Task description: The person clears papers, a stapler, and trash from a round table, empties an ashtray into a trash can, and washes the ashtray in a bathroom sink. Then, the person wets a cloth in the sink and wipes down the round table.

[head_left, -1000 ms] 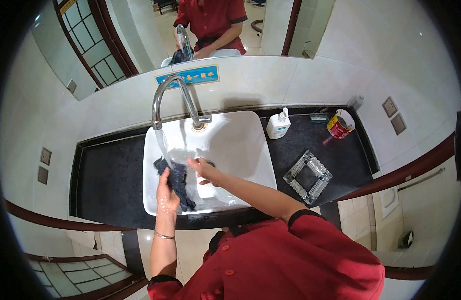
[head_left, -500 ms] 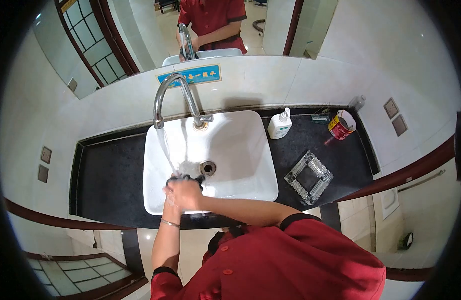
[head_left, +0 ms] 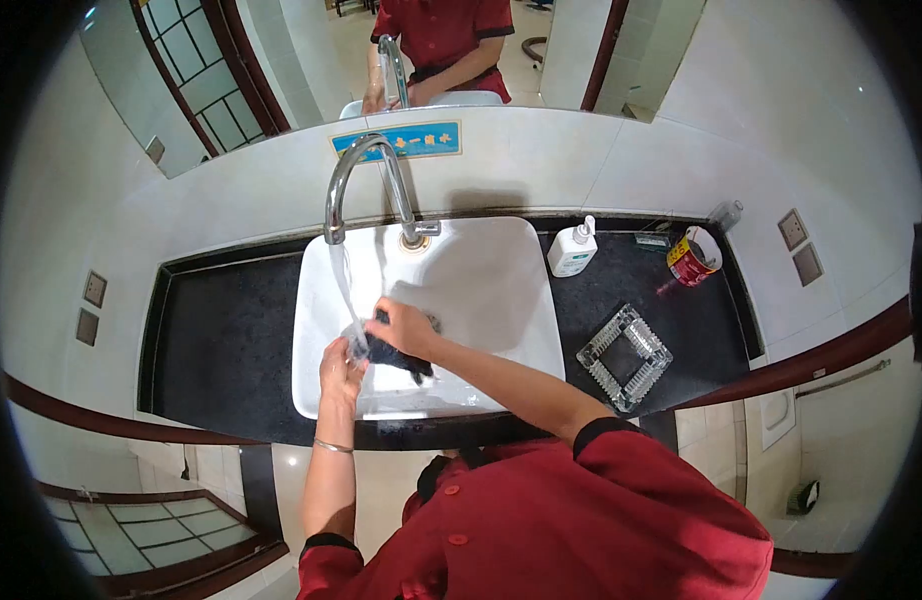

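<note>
A wet black cloth hangs between my hands over the white sink; its exact kind cannot be made out. My right hand is closed on its upper part, fingers bent towards the left. My left hand grips the cloth's left side, palm turned up, with a bracelet on that wrist. Water runs from the curved chrome faucet onto the cloth and my left fingers. Behind the cloth and my right hand, the drain is mostly hidden.
On the black counter, right of the sink, stand a white pump bottle and a red-and-yellow tub. Nearer me lies a square glass ashtray. A mirror and a blue sign are on the wall.
My hands were pressed together around the bunched cloth. Now they are apart, the right one farther up and to the right, with the cloth spread between them. The view has shifted slightly.
</note>
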A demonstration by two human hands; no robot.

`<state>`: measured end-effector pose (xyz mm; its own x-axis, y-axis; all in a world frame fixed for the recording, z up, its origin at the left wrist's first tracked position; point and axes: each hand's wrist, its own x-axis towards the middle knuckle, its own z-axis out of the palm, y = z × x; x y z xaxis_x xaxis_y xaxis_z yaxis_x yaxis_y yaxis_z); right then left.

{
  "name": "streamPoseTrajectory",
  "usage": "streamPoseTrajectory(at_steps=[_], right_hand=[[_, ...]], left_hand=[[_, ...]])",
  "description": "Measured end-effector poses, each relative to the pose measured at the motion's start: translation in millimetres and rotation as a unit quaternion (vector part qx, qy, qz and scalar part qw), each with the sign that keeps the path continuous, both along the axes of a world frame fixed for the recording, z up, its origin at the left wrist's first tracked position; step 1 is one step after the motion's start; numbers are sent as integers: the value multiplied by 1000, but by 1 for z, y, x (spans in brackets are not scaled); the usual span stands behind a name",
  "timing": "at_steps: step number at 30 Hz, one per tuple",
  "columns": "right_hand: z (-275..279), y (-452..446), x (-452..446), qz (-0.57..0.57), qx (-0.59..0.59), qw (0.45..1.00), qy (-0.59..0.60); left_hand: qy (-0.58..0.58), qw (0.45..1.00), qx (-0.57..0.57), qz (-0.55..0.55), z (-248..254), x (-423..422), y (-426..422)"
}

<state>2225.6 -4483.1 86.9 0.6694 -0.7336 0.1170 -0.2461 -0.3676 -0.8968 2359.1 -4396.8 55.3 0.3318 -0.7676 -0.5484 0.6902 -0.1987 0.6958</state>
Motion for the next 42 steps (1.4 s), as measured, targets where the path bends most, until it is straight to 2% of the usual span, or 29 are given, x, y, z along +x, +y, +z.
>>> streamPoseTrajectory(at_steps=[1,2,3,4,5,6,7,8,9,12,14,15,17,18,20,22,24,25,26,27,28,30,32,33,35,38,39,41,42], right_hand=[[4,4,1,-126,12,992,1],[2,8,5,-150,-40,987,-44],[-1,13,5,-147,-40,987,-43],[1,22,5,-116,-141,982,-40],[12,35,5,-78,-239,967,-39],[22,49,2,-62,-297,953,18],[23,57,1,-56,-333,941,-8],[19,63,2,-44,-325,945,-9],[16,67,3,-33,-318,948,-7],[26,76,3,-4,-256,965,53],[18,66,10,-22,-210,973,94],[13,52,13,-34,-171,978,116],[-12,22,18,-100,-119,980,123],[-25,1,15,-104,-89,978,156],[-34,-14,13,-101,-60,976,184],[-35,-16,8,-190,-54,977,86],[-10,4,8,-161,-50,985,43],[6,13,11,-141,-48,989,-7],[10,26,13,-86,-42,995,29],[6,41,18,-58,-110,992,-35],[16,58,17,-37,-112,991,-66],[25,67,14,-14,-114,989,-93],[9,66,15,-21,-112,993,12],[2,54,19,-54,-161,985,15],[-8,24,22,-74,-149,974,156],[-25,-4,18,-104,-99,977,155],[-23,-13,20,-101,-103,977,155],[-12,-15,17,-110,-18,992,60],[-8,-18,17,-76,87,992,55]], left_hand=[[-10,991,123,44,12,-11,3],[-20,966,242,88,25,-22,4],[86,960,261,50,34,-33,5],[165,983,84,-3,22,-37,5],[235,966,-97,-49,8,-40,7],[234,967,-97,-31,-3,-37,6],[224,967,-122,-19,-7,-31,-2],[213,966,-148,-6,-6,-27,-8],[190,968,-157,-50,32,-36,-1],[91,990,-101,-28,22,-31,-3],[223,945,-236,-31,10,-37,1],[223,945,-238,-25,5,-41,-4],[148,986,-76,26,-2,-45,-15],[164,979,-116,33,-1,-51,-15],[102,992,-51,47,9,-50,-15],[92,994,-10,57,15,-40,-13],[142,984,92,50,20,-28,-3],[194,977,83,23,7,-30,-2],[234,972,-1,27,2,-35,-3],[272,958,-84,29,-5,-38,-4],[183,971,-136,73,-36,-33,-8],[143,979,-144,18,24,-39,-1],[254,945,-202,-33,-3,-33,-1],[245,916,-316,-28,-68,-25,-8],[278,956,-50,84,12,-48,-8],[125,990,-37,55,-2,-52,-7],[126,989,-41,58,-2,-44,-10],[49,994,73,60,4,-25,2],[78,994,68,36,-20,-15,6]])
